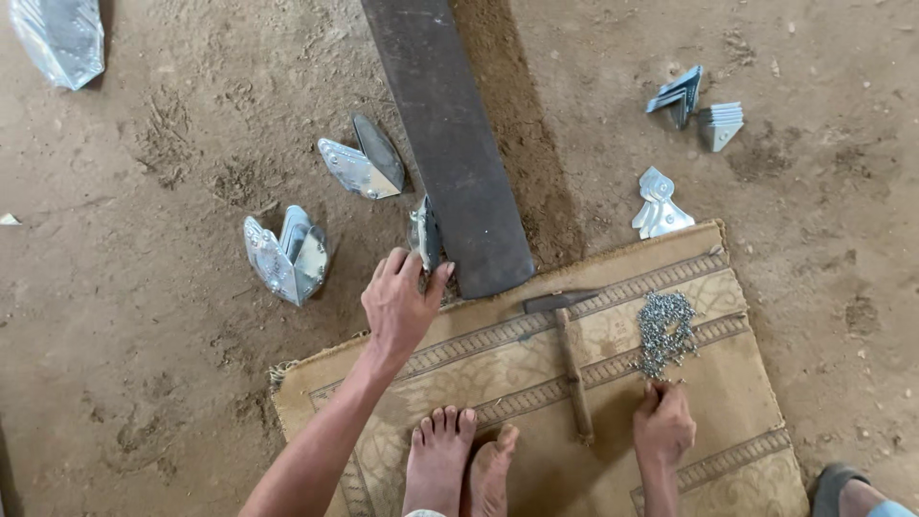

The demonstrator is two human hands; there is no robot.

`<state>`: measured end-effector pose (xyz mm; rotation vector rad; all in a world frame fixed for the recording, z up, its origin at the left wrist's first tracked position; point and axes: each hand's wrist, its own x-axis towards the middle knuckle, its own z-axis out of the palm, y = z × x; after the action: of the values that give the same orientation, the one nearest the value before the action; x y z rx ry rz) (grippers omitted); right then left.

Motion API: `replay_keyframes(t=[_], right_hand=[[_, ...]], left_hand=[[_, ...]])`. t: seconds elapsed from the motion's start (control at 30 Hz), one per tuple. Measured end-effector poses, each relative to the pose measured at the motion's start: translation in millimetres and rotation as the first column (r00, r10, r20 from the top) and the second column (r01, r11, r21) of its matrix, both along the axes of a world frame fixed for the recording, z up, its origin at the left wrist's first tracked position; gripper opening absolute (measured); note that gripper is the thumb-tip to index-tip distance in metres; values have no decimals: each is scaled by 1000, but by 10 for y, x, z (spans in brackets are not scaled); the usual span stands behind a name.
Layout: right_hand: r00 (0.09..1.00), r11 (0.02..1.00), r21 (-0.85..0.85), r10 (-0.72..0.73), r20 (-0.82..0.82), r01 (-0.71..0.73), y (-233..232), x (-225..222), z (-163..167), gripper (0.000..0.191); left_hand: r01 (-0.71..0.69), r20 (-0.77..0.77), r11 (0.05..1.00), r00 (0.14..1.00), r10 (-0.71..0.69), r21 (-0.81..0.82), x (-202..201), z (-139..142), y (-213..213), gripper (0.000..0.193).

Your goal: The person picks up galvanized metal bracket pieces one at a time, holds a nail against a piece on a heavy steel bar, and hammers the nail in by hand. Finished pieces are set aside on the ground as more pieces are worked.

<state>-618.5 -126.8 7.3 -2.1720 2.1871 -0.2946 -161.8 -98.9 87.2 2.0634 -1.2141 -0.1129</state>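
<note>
The left hand (400, 302) reaches out, fingers pinching a shiny metal bracket (424, 233) against the dark board (450, 144). The right hand (662, 423) has fingers bunched just below the pile of screws (665, 330). A hammer (571, 369) lies between the hands on the mat (737, 383). Open dirt sits left of the fingers.
</note>
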Motion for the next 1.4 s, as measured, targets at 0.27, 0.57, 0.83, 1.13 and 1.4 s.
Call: replay_keyframes(t=[0.27, 0.57, 0.83, 1.13, 1.4], right_hand=[[952, 994, -21, -95, 292, 106, -82, 146, 232, 17], [929, 997, -75, 35, 368, -8, 6, 461, 545, 11], [812, 1000, -19, 23, 584, -15, -46, 812, 526, 17], [842, 992, 19, 96, 531, -125, 8, 1107, 565, 14], [869, 994, 8, 88, 488, -106, 62, 945, 641, 11]], left_hand=[[286, 225, 954, 939, -260, -90, -123, -82, -71, 41], [-258, -248, 966, 936, 252, 7, 308, -246, 114, 49], [-305, -118, 827, 908, 403, 472, 258, -584, 20, 60], [-126, 50, 982, 991, 120, 138, 460, -585, -150, 79], [248, 66, 579, 882, -466, 777, 884, -33, -517, 33]])
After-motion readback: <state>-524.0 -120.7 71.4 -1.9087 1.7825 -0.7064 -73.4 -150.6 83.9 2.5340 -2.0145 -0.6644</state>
